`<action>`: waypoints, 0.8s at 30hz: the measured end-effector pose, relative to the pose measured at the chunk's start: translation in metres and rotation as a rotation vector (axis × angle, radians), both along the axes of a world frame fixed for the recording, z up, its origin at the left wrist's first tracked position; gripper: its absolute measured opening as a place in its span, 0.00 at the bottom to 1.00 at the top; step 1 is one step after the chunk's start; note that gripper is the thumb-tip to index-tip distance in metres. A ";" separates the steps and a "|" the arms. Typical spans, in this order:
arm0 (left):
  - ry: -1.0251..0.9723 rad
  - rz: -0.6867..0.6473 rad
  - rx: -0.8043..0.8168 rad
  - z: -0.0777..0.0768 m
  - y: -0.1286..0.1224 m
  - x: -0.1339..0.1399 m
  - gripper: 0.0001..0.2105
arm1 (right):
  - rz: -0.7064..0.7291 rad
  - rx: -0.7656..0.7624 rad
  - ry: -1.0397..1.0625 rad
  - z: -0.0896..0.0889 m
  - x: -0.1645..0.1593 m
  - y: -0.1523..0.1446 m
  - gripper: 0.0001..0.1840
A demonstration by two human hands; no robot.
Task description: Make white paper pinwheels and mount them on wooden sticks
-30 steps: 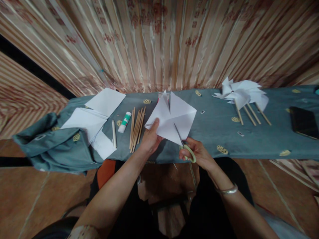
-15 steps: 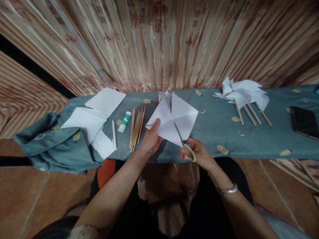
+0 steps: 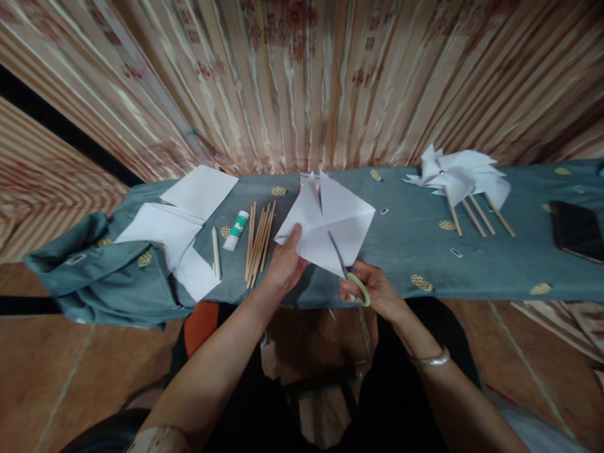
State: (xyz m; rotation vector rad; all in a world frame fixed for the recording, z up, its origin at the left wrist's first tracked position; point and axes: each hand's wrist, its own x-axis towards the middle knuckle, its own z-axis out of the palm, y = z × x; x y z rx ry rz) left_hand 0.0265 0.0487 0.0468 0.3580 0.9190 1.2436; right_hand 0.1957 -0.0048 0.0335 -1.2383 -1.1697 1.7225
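My left hand [image 3: 287, 259] pinches a white paper square [image 3: 346, 214] at its lower left edge, thumb on top and fingers underneath. The sheet has creases, and a slit runs in from its far corner. In my right hand [image 3: 375, 286] is a pair of scissors [image 3: 356, 286] with light green handles. Their blade lies over the near right part of the paper, pointing towards its middle. Part of a small red and white item shows behind the sheet's far edge; the paper hides the rest.
Left on the cloth-covered table [image 3: 495, 270] are white paper sheets [image 3: 165, 229], a white pencil-like stick [image 3: 216, 251], a glue stick [image 3: 236, 231] and several wooden sticks [image 3: 259, 245]. Paper pinwheels [image 3: 460, 176] lie at the right, near a dark phone [image 3: 576, 231]. A curtain [image 3: 302, 94] hangs behind.
The paper's far corner has shifted slightly, and the flaps beside its slit sit a little differently. Both hands and the scissors are almost where they were.
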 end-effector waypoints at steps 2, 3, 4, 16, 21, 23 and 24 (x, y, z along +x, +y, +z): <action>0.002 0.009 -0.023 0.000 0.000 0.000 0.14 | -0.011 -0.010 0.007 0.000 0.000 0.000 0.28; -0.001 0.012 -0.025 0.000 0.000 0.001 0.14 | -0.018 -0.011 0.009 0.000 0.000 0.000 0.28; -0.005 0.015 -0.023 -0.001 0.000 0.001 0.14 | -0.023 -0.012 0.009 -0.001 -0.001 0.000 0.28; -0.019 0.013 0.012 -0.005 0.001 -0.001 0.13 | -0.016 -0.010 0.005 0.005 -0.004 0.001 0.28; -0.019 0.030 0.012 -0.004 0.000 0.000 0.12 | -0.033 -0.045 0.025 0.004 -0.005 0.001 0.28; -0.023 0.030 0.023 -0.003 0.001 -0.001 0.11 | -0.030 -0.057 0.025 0.003 -0.004 0.000 0.28; -0.025 0.028 0.030 -0.003 0.001 -0.001 0.11 | -0.027 -0.063 0.025 0.002 -0.004 0.000 0.29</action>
